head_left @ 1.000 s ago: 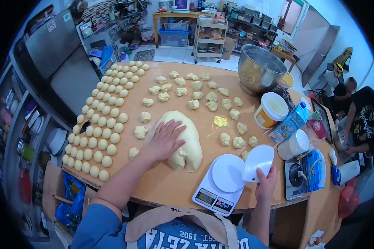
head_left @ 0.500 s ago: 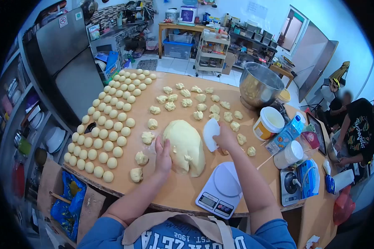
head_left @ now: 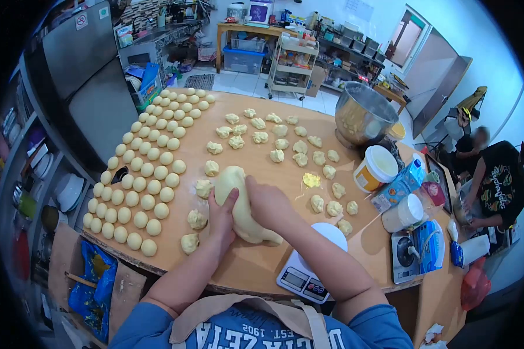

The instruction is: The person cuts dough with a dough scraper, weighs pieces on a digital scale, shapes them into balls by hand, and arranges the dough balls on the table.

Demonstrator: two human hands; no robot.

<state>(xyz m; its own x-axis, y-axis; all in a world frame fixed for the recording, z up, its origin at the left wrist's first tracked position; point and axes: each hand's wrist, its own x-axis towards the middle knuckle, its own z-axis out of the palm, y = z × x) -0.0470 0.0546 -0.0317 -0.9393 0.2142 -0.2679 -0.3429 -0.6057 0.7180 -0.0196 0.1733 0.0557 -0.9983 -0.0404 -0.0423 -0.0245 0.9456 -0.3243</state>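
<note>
L hand (head_left: 221, 218) is on the near L side of the dough (head_left: 244, 224), thumb up along it; fingers partly hidden, so can't tell how firm the hold is. R hand (head_left: 268, 200) is bent over the dough's R side, fingers curled in & mostly out of sight; can't tell if it's gripping anything. Dough is one big pc on the tbl (head_left: 250, 267), btwn both hands, in front of the person, narrow end toward the scale (head_left: 297, 270). Scale sits under the R forearm, its plate partly covered. Rough lumps (head_left: 260, 137) lie L of the dough, beyond it & to its R, w/ a yellow smear (head_left: 311, 180) among the R ones. Smooth balls (head_left: 148, 169) fill the tbl's L side in rows. Metal bowl (head_left: 364, 113), tub (head_left: 375, 168) & carton (head_left: 400, 185) stand at R.
</note>
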